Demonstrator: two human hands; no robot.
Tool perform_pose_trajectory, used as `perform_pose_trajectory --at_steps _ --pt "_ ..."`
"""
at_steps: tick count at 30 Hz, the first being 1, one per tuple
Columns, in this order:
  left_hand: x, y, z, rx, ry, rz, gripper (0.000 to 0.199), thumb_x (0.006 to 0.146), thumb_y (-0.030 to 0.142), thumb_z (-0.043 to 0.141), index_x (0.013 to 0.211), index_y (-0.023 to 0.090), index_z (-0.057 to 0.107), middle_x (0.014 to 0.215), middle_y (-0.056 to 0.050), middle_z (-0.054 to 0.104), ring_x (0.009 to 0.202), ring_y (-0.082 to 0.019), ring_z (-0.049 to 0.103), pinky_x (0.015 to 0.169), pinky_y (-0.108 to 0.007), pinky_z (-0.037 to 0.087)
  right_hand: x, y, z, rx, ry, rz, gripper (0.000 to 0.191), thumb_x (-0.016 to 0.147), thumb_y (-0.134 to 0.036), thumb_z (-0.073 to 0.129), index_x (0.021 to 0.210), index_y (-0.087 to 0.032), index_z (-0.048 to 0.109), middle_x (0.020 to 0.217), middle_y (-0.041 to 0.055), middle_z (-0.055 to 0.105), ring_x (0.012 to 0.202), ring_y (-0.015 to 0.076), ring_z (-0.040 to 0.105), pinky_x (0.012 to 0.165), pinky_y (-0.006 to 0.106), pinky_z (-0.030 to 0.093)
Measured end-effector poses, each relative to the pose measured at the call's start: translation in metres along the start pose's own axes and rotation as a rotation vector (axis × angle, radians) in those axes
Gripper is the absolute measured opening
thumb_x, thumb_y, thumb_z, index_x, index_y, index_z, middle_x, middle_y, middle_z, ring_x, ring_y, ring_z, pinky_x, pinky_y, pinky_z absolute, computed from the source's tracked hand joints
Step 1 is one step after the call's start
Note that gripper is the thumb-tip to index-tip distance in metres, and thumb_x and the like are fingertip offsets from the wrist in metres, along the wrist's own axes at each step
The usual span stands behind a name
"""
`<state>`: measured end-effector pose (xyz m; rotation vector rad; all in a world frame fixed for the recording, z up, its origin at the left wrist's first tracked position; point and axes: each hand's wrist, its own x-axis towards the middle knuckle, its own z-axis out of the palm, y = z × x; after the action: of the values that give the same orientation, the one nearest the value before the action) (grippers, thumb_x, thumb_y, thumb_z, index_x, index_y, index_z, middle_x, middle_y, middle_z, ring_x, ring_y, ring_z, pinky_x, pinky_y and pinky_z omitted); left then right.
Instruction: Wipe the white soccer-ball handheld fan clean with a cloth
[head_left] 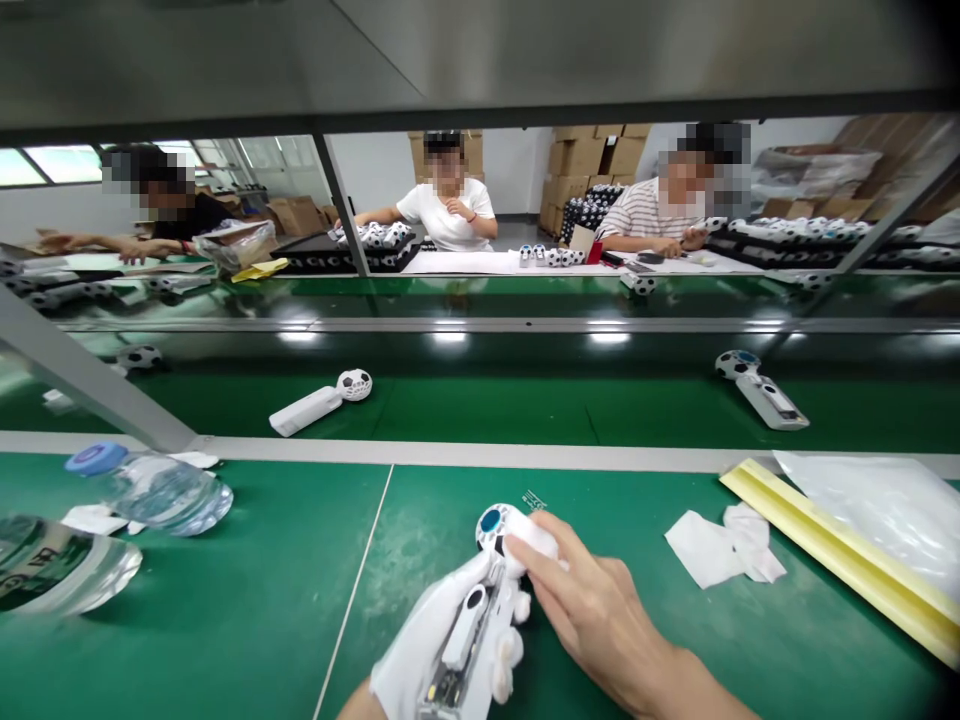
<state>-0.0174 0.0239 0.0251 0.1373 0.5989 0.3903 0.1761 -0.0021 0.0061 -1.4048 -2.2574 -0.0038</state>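
Gloved left grip [435, 640] closes around a soccer-ball handheld device [463, 628]; bare right grip [592, 610] pinches white cloth [532, 535] against it.

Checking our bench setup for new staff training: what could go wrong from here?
The gloved left hand might let the soccer-ball device slip. The white cloth in the right hand might snag the exposed electronics at the handle's end. The water bottle lying nearby could spill if knocked.

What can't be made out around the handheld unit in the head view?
Head view:
- white soccer-ball handheld device: lower end cut off by bottom edge
- its ball head: partly hidden by white cloth in right hand
- small speckled item beyond it: too small to identify
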Motion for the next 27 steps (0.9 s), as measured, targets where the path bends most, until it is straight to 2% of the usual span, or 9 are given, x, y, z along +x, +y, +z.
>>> perform_pose_trajectory --at_steps 7,13,17,19,24,27 --pt "-0.002 0.002 -0.001 0.026 -0.008 -0.021 0.034 0.088 0.036 0.052 0.112 0.013 0.051 0.106 -0.008 0.055 0.089 -0.017 0.057 0.076 -0.035 0.051 0.0 0.012 0.001 -0.006 0.06 0.07 0.037 0.091 -0.014 0.037 0.123 -0.027 0.05 0.123 0.0146 0.049 0.075 0.0195 0.063 0.058 0.032 0.049" --pt "0.0 0.002 -0.002 0.035 0.007 -0.013 0.034 0.087 0.037 0.052 0.112 0.013 0.051 0.107 -0.008 0.055 0.09 -0.017 0.056 0.077 -0.036 0.051 0.001 0.004 0.002 -0.01 -0.001 -0.028 0.042 0.089 -0.01 0.036 0.126 -0.027 0.047 0.129 0.0134 0.046 0.079 0.0204 0.064 0.054 0.029 0.048" --pt "0.001 0.002 -0.002 0.041 0.017 0.009 0.036 0.088 0.039 0.05 0.114 0.014 0.051 0.105 -0.008 0.055 0.087 -0.017 0.057 0.075 -0.035 0.051 0.007 0.015 0.001 -0.054 0.027 0.064 0.038 0.091 -0.015 0.036 0.121 -0.029 0.053 0.126 0.0115 0.05 0.074 0.0189 0.064 0.057 0.03 0.049" --pt "0.001 0.001 -0.003 0.045 0.028 0.017 0.037 0.088 0.04 0.05 0.114 0.014 0.05 0.104 -0.008 0.056 0.085 -0.016 0.057 0.073 -0.034 0.052 0.01 0.015 -0.003 -0.054 0.034 0.068 0.038 0.091 -0.015 0.036 0.122 -0.03 0.052 0.126 0.0112 0.05 0.073 0.0185 0.064 0.056 0.03 0.049" --pt "0.005 -0.003 -0.006 0.058 0.066 -0.007 0.036 0.088 0.043 0.048 0.107 0.012 0.053 0.093 -0.006 0.058 0.075 -0.013 0.058 0.065 -0.029 0.052 0.013 0.002 -0.007 -0.067 -0.078 -0.054 0.045 0.088 -0.01 0.036 0.127 -0.029 0.046 0.131 0.0117 0.046 0.083 0.0228 0.065 0.057 0.032 0.052" --pt "0.012 -0.008 -0.005 0.063 0.088 0.0 0.039 0.088 0.048 0.045 0.097 0.011 0.055 0.079 -0.004 0.059 0.061 -0.011 0.056 0.054 -0.025 0.049 0.016 0.009 -0.005 -0.076 -0.092 -0.013 0.044 0.088 -0.011 0.037 0.125 -0.03 0.048 0.13 0.0102 0.048 0.083 0.0221 0.065 0.06 0.032 0.052"
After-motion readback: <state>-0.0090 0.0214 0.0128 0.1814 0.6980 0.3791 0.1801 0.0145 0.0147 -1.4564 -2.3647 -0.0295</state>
